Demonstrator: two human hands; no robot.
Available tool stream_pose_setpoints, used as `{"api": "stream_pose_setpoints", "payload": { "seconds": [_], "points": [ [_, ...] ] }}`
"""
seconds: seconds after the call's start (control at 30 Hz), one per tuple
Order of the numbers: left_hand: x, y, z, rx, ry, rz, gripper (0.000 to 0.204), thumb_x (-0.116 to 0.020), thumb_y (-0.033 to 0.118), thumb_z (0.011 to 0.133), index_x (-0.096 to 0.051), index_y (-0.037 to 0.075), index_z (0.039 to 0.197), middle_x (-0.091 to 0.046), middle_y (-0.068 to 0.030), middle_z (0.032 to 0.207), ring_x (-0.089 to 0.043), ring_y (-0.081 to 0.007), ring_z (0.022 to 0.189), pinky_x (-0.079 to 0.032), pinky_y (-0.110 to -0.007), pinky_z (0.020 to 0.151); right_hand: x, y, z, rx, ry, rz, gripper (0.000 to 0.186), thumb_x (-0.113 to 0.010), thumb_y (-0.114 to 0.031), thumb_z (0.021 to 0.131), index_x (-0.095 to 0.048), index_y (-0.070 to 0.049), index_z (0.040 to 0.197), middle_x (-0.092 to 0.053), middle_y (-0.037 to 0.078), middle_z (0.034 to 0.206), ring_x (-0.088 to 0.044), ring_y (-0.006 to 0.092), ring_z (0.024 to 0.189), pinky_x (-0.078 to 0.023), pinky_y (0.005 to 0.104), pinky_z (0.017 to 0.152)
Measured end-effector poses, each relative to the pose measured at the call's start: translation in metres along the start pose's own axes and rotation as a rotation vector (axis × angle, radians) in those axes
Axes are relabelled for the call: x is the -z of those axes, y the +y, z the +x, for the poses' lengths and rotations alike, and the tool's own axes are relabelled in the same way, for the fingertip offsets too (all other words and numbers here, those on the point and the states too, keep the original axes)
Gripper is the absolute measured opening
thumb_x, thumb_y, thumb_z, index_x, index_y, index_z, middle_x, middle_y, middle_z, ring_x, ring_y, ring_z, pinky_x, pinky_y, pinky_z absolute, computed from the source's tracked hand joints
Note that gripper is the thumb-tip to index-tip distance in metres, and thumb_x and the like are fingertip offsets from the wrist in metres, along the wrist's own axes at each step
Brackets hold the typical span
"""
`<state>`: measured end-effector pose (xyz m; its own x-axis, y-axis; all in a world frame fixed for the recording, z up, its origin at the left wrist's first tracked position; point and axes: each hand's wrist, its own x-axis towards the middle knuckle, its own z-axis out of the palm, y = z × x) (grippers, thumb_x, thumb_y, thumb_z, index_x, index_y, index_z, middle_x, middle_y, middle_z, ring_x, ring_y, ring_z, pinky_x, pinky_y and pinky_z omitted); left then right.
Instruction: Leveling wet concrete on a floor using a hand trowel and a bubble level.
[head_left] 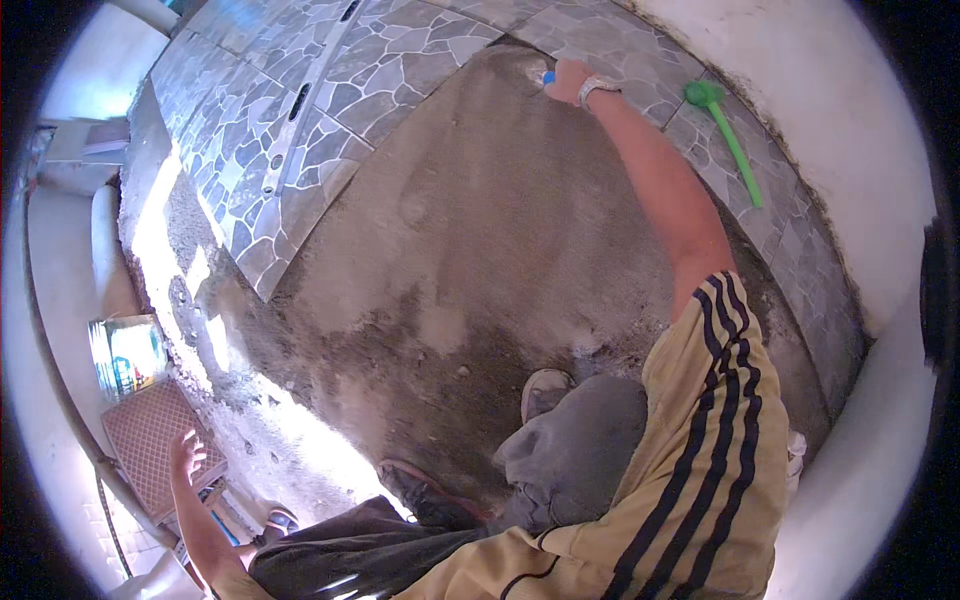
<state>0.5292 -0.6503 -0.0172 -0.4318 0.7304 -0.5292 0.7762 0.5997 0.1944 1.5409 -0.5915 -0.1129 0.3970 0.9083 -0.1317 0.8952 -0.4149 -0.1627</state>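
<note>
My right hand reaches to the far corner of a bed of grey-brown sand or mortar. Its fingers are closed round a blue-handled tool; the tool's working end is too small to make out. My left hand is off to the lower left with its fingers apart and nothing in it. It appears in front of a brown lattice-patterned plastic stool or crate; whether they touch, I cannot tell. Stone-patterned grey tiles border the bed at the far and left sides.
A long spirit level lies across the left tiles. On the right tiles rests a green mallet, near the white wall. My shoes stand on the rough ground. A sandalled foot and a bright printed container are at lower left.
</note>
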Motion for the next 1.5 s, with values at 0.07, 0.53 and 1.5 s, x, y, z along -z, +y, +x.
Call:
{"api": "stream_pose_setpoints", "payload": {
  "seconds": [0.07,0.53,1.5],
  "points": [
    [0.011,0.002,-0.01,0.004,0.001,-0.01,0.053,-0.058,0.036,0.085,-0.045,0.016,0.132,-0.062,-0.0138,0.11,-0.064,-0.0246,0.079,-0.045,-0.035,0.059,0.005,-0.01,0.006,-0.042,-0.038,0.126,0.035,-0.058,-0.028,0.074,-0.065,0.001,0.091,-0.066,0.024,0.092,-0.065,0.036,0.084,-0.052,0.0449,0.071],
    [-0.034,0.085,0.041,-0.288,-0.062,-0.435,0.038,-0.062,0.037,0.085,-0.056,0.017,0.116,-0.053,0.0048,0.074,-0.045,-0.0042,0.051,-0.027,-0.017,0.038,0.034,0.084,-0.073,-0.241,-0.454,0.435,0.037,-0.062,-0.041,0.078,-0.051,-0.007,0.067,-0.052,0.008,0.055,-0.049,0.0175,0.043,-0.039,0.0352,0.038],
    [-0.037,-0.043,0.078,-0.083,-0.253,-0.088,0.06,-0.049,0.049,0.088,-0.031,0.026,0.141,-0.04,-0.0153,0.139,-0.047,-0.039,0.119,-0.033,-0.055,0.095,0.002,0.229,-0.242,-0.698,-0.011,1.234,0.015,-0.058,-0.021,0.081,-0.051,-0.01,0.074,-0.051,0.002,0.059,-0.049,0.0132,0.043,-0.042,0.028,0.037]
  ]
}}
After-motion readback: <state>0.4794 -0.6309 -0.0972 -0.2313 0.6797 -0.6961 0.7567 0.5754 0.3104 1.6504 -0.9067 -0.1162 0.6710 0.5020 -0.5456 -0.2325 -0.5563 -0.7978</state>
